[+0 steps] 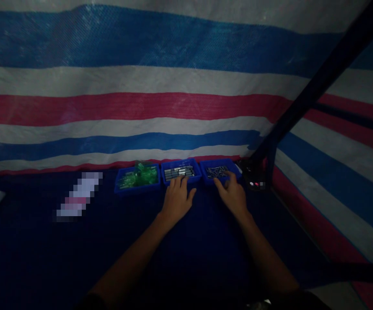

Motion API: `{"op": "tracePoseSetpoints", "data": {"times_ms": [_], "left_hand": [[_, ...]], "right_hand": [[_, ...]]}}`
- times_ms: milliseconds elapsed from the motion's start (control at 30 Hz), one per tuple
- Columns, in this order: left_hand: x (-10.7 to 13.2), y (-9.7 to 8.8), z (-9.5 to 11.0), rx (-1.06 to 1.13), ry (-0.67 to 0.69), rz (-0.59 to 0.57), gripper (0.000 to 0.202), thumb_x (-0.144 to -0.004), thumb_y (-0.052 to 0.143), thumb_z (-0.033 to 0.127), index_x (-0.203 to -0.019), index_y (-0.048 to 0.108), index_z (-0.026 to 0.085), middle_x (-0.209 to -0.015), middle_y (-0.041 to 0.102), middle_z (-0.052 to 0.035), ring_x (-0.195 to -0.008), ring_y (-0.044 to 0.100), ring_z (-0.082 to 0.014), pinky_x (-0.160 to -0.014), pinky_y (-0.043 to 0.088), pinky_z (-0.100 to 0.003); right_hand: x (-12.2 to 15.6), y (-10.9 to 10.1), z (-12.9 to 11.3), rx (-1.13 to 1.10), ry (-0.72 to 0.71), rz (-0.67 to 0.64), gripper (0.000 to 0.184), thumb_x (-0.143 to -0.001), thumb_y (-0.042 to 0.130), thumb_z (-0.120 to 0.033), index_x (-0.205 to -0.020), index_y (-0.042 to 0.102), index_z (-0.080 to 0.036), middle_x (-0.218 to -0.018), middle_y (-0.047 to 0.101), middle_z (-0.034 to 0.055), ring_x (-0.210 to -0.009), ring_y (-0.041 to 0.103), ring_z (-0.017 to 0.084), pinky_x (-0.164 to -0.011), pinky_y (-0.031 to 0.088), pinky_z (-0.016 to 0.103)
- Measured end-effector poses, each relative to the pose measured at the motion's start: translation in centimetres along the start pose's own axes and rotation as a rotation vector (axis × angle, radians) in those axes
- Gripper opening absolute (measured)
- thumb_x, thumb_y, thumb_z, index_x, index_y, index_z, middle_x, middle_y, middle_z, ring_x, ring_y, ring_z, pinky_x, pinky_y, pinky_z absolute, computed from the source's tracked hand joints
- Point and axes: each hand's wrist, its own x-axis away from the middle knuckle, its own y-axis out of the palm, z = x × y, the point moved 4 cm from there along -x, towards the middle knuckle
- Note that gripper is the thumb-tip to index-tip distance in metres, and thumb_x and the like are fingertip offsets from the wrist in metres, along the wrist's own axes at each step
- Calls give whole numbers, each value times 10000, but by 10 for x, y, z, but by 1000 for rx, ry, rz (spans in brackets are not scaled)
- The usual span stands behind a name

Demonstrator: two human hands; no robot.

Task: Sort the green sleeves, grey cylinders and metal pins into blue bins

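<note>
My left hand [177, 199] is at the front edge of the middle blue bin [196, 173], its fingers stretched out over the rim and its thumb apart. Inside lie grey metal rods or tubes [179, 171], side by side; whether a fingertip touches one I cannot tell. My right hand [234, 196] reaches over the front of the right blue bin [205, 165], thumb and forefinger apart. Thin metal screws or nails [217, 171] lie jumbled in that bin. Nothing shows between the fingers of either hand.
A third blue bin [137, 188] on the left holds green plastic bags [146, 173]. A phone [254, 185] with a lit screen lies right of the bins. A blurred-out pale item [79, 196] is on the dark blue table [109, 241]. Striped sheeting [141, 107] and a dark frame post [302, 107] enclose the place.
</note>
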Motion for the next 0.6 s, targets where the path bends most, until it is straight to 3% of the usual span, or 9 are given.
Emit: {"op": "tracePoseSetpoints", "data": {"times_ms": [167, 300, 467, 533, 600], "left_hand": [[-3, 10, 1, -35, -59, -18, 446, -896, 371, 387, -1222, 434, 89, -1159, 497, -153, -1073, 428, -278, -874, 399, -434], [7, 2, -6, -13, -57, -21, 323, -901, 370, 376, -1050, 533, 140, -1033, 533, -103, -979, 449, -253, -853, 396, -424], [20, -11, -26, 39, -17, -70, 234, -875, 429, 364, -854, 525, 152, -909, 526, -69, -893, 443, -224, -841, 406, -411], [26, -15, -30, 87, 15, -108, 225, -840, 489, 378, -835, 506, 153, -929, 514, -68, -916, 445, -219, -862, 410, -413], [35, -20, -30, 123, 25, -128, 302, -787, 557, 423, -915, 497, 156, -1080, 474, -91, -1030, 424, -243, -912, 395, -444]], "right_hand": [[10, 12, -4, 23, -74, -173, 456, -853, 371, -526, -1150, 503, -206, -583, 583, -3, -546, 579, 174, -505, 327, 242], [11, -1, 1, 96, -44, -130, 399, -876, 329, -499, -913, 592, -202, -593, 595, 26, -544, 569, 175, -514, 317, 255], [30, -24, 29, 86, 21, -93, 393, -840, 390, -516, -676, 556, -200, -614, 578, 33, -577, 551, 179, -559, 365, 288], [41, -30, 42, -70, 52, -44, 323, -775, 503, -506, -777, 562, -189, -699, 595, 37, -640, 570, 188, -604, 416, 305], [52, -30, 54, -274, 162, -4, 471, -707, 588, -486, -1042, 516, -163, -819, 616, 59, -716, 599, 206, -637, 462, 326]]}}
